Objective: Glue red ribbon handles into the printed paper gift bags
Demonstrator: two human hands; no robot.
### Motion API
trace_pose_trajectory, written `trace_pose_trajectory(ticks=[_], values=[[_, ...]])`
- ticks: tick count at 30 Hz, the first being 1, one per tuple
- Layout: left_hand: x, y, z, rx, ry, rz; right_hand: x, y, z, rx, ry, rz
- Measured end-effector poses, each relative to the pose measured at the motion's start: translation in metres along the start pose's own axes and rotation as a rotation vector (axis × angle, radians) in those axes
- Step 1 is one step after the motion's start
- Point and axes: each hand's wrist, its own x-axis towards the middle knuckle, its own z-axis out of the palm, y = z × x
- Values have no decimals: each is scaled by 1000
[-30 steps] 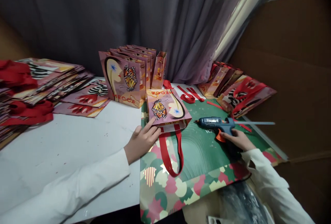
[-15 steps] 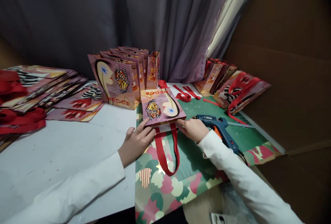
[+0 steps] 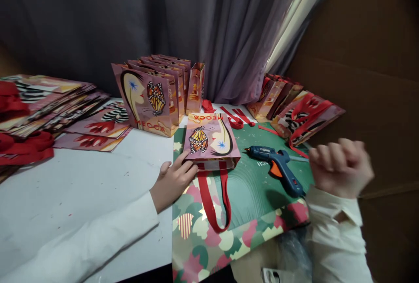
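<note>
A purple paper bag [image 3: 209, 137] printed with a butterfly, a face and MECCA lies flat, its mouth towards me. From that mouth a red ribbon handle [image 3: 214, 219] loops out over the mat. My left hand [image 3: 173, 182] is open, its fingers stretched out and their tips at the bag's near left corner, thumb raised. Clear of the bag, my right hand [image 3: 342, 167] is raised at the right in a fist, slightly blurred, with nothing showing in it. Between this fist and the bag lies a blue glue gun [image 3: 278, 167] with an orange trigger.
Similar bags [image 3: 147, 100] stand in a row at the back. More bags [image 3: 301, 117] with red ribbons are at the back right, by a cardboard wall [image 3: 360, 78]. Flat bags [image 3: 49, 104] and red ribbons [image 3: 26, 148] are piled at left. Patterned paper [image 3: 199, 239] edges the green mat [image 3: 248, 196].
My right hand has left the bag's mouth and moved up and right, closing into a fist. My left hand stays at the bag's corner. The view has shifted slightly.
</note>
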Motion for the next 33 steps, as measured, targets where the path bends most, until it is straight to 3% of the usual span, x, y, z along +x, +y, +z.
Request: trace_pose_trajectory(ticks=[3,6,8,11,12,14,19,26,30,33], values=[[-1,1,3,22,20,0,2,1,-25,-225,149,-54],[-1,4,7,57,57,-28,-17,25,-19,-593,107,14],[0,6,9,99,73,-39,-39,43,3,-821,-95,-8],[2,9,12,171,61,-38,-75,59,46,-880,-729,-31],[3,10,12,191,51,-35,-84,63,60,-904,-837,-64],[5,12,12,225,25,-44,-95,70,79,-991,-931,-127],[12,18,13,187,-109,-106,-96,86,94,-1189,-968,-141],[24,14,30,24,-240,-127,-92,101,99,-1321,-888,-265],[19,23,19,82,-198,-130,-94,106,99,-1330,-926,-239],[15,39,5,68,-139,-33,-99,103,98,-1269,-901,-242]])
